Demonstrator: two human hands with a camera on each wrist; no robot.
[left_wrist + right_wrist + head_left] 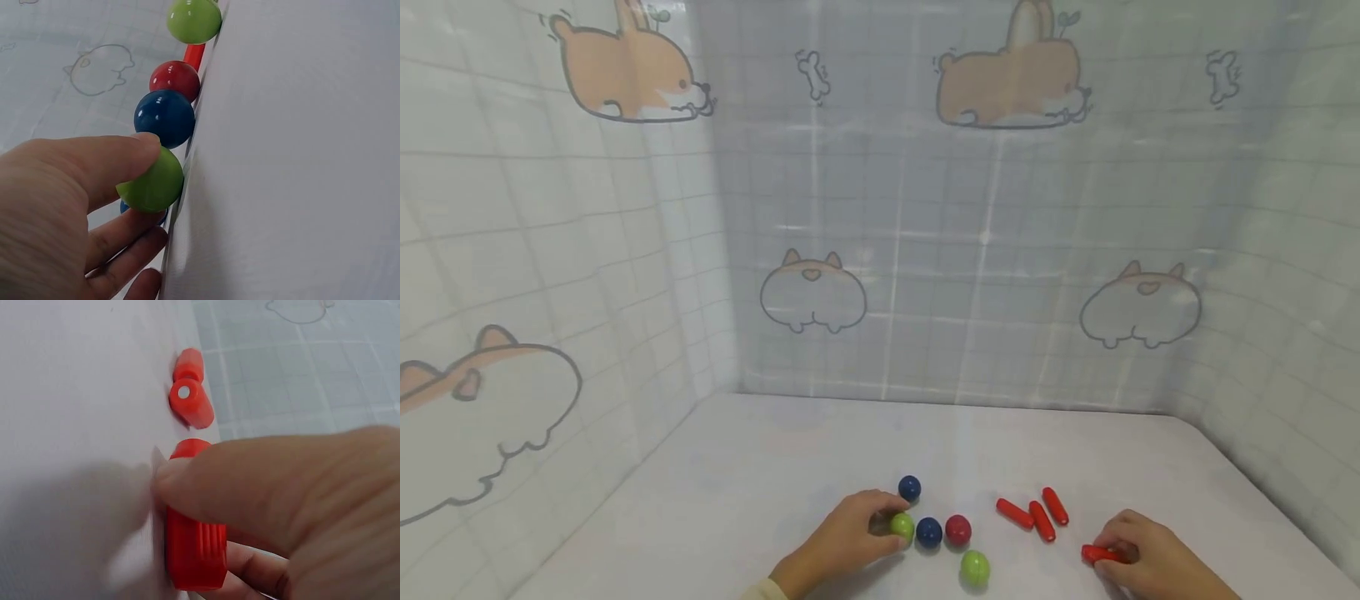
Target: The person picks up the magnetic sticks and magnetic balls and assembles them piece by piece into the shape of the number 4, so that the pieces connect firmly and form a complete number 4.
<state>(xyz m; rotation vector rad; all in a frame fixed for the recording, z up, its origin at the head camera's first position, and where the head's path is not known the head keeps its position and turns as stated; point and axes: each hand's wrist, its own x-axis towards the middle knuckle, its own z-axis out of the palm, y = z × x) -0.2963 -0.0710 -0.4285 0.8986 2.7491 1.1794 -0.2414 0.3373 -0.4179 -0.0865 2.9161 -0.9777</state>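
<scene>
1. Head view: left hand [852,531] is pinching a green ball [902,527] between thumb and fingers, low at the table [760,467]; can't tell if the ball is touching down.
2. Left wrist view: thumb is pressing one side, a finger is bracing the opposite side, probably because a round thing would roll from a one-sided touch. Lower fingers are lying slightly apart.
3. Near blue ball [928,533] is sitting just beside the held ball, red ball [958,531] next along; other green ball [975,569] is resting nearer the wearer, far blue ball [909,488] beyond the left fingertips.
4. Right hand [1159,560] is pinching a red rod [1101,554] across its width, one end poking out leftward; likely the long sides are giving steadier purchase.
5. Three rods [1042,522] are lying flat between balls and right hand, loosely bunched, presumably on their sides for stability.
6. Printed sheet [925,200] is hanging behind.
</scene>
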